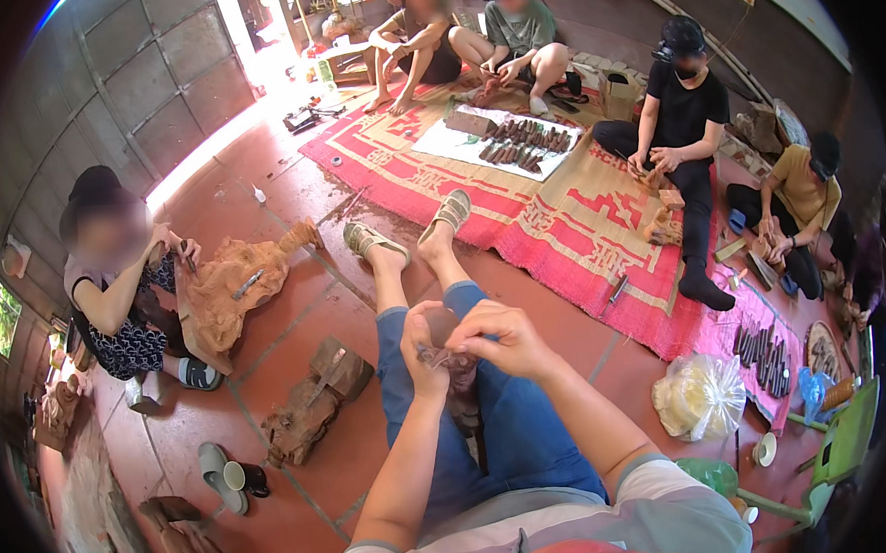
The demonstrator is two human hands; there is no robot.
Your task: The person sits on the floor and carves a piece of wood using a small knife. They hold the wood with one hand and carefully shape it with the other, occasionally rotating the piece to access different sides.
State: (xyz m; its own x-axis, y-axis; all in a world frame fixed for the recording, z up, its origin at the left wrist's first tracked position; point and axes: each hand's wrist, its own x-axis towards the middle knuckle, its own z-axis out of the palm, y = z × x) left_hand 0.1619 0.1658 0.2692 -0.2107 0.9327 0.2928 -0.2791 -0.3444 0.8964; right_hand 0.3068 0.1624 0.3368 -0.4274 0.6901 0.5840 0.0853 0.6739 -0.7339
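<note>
Between my thighs stands a brown wooden carving, partly covered by my hands. Its upper end rises between my knees. My left hand is wrapped against the near side of the carving, thumb pointing up. From the right, my right hand comes in with thumb and forefinger pinched together at the carving's top, close to the left fingers. Whatever sits in that pinch is too small to make out. My legs, in blue shorts, stretch forward on either side of the piece.
Left of my legs lie a wood block and a rough carving. Grey slippers and a cup are nearby. A red patterned mat holds rows of tools. Several people work around; a plastic bag and green chair stand right.
</note>
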